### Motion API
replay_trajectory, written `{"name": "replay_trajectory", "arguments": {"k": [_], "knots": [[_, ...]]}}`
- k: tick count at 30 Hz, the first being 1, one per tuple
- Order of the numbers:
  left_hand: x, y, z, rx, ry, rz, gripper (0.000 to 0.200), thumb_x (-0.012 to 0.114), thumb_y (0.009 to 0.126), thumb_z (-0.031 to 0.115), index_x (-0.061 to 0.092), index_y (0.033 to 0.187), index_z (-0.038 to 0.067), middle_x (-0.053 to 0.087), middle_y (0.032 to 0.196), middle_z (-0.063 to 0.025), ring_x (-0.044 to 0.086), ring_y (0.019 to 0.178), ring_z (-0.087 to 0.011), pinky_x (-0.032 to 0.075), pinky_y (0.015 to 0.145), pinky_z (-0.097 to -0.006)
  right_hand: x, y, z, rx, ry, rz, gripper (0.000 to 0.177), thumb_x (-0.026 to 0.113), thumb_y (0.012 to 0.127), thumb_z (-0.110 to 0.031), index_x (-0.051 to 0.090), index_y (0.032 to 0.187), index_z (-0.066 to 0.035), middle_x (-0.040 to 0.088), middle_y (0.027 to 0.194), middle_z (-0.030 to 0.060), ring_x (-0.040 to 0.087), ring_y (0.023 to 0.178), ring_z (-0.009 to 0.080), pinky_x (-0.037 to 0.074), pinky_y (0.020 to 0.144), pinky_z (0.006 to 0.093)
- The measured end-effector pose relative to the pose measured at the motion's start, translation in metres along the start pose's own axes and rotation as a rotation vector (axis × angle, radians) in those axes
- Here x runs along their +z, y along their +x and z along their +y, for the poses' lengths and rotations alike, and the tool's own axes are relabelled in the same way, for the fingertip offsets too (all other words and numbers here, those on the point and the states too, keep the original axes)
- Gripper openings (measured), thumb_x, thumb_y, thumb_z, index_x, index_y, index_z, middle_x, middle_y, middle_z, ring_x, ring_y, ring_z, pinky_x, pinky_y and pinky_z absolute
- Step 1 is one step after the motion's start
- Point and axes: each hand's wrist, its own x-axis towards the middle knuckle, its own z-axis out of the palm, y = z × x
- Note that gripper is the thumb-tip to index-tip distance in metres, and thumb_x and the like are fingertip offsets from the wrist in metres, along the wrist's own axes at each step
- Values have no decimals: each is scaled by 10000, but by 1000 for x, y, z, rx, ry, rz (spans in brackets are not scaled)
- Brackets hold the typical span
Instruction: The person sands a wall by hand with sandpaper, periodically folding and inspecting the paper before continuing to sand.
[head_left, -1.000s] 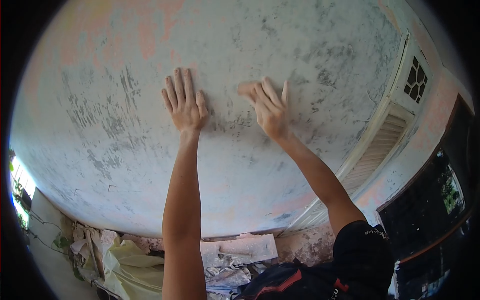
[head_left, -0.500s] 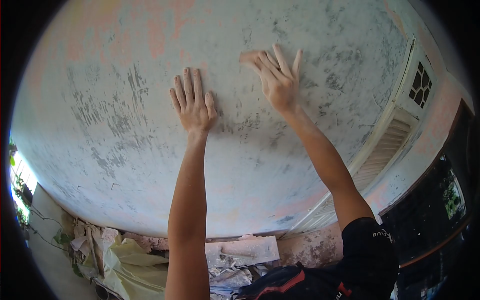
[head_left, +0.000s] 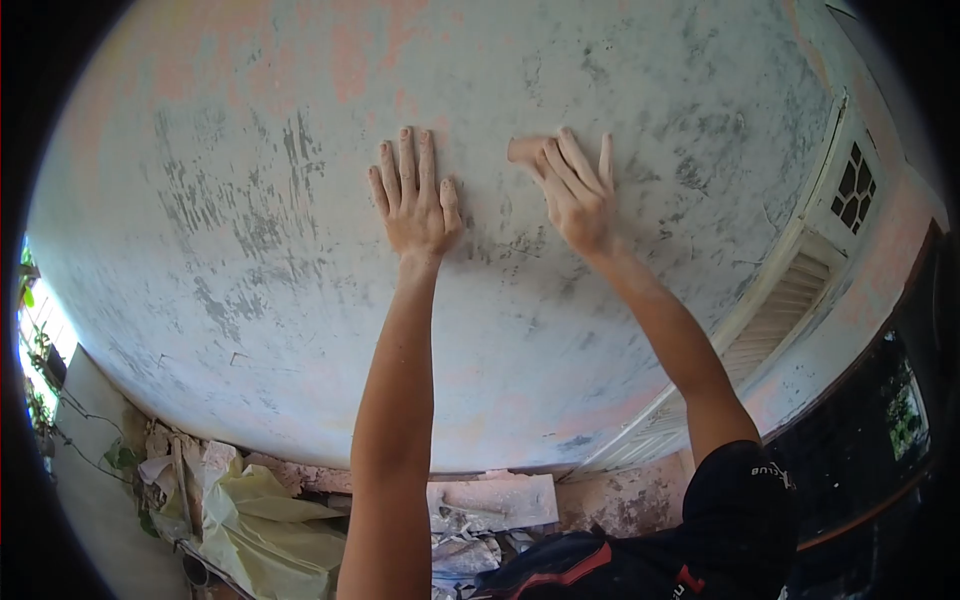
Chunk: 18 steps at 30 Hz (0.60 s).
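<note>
Head view: left hand (head_left: 420, 222) flat on the patchy wall (head_left: 330, 330), fingers slightly spread, thumb out to the side; palm hidden. Right hand (head_left: 582, 210) holds a brown piece (head_left: 527, 151) at the wall, just right of the left hand; little finger splayed. Piece blurred, partly covered by fingers; material unclear, thumb's grip hidden. Left forearm cut off by the lower edge, masking part of the pale board (head_left: 500, 500) and yellowish sheet (head_left: 255, 525). Lettering on dark sleeve (head_left: 735, 500) only partly legible. Corners black.
</note>
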Motion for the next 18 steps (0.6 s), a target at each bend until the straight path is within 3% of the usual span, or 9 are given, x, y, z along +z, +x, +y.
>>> {"name": "replay_trajectory", "arguments": {"k": [2,5,8,11,15,18], "knots": [[1,-2,0,2,-3,-2,594,299,974,329,290,1543,156,223,1615,-60,134,1501,-299,61,1219,-485,-12,22,22,-214,-172,-13,165,656,881,-107,723,1015,-38,709,1137,99,556,1263,293,136,1141,682],[3,-6,1,6,-22,6,593,297,975,322,282,1545,160,212,1618,-53,124,1503,-291,59,1221,-484,-9,39,20,-63,-139,50,171,642,891,-113,731,1022,-49,716,1117,101,554,1269,281,124,1145,680],[1,-3,-1,-2,-27,54,579,293,972,327,323,1533,186,265,1601,-33,202,1483,-296,114,1217,-492,0,-4,-1,-8,-9,-34,194,633,894,-106,736,1055,-76,712,1144,81,536,1290,267,109,1148,677],[0,-3,1,-1,-3,8,593,288,974,323,288,1542,156,229,1612,-51,133,1502,-289,53,1224,-474,-10,-1,18,-161,-143,-44,226,628,892,-82,732,1091,-96,706,1163,73,530,1296,261,95,1152,673],[2,-4,-1,-8,-31,44,599,266,977,339,281,1544,145,242,1608,-52,143,1499,-294,55,1224,-475,-2,45,20,15,-209,146,170,601,901,-78,740,998,-99,724,1103,32,499,1320,246,152,1137,690],[0,-6,0,-76,-9,45,608,250,976,340,283,1539,113,268,1598,-65,159,1494,-307,64,1221,-479,14,36,-15,-23,41,96,170,616,884,-82,741,998,-101,718,1123,19,517,1301,250,175,1129,685]]}}
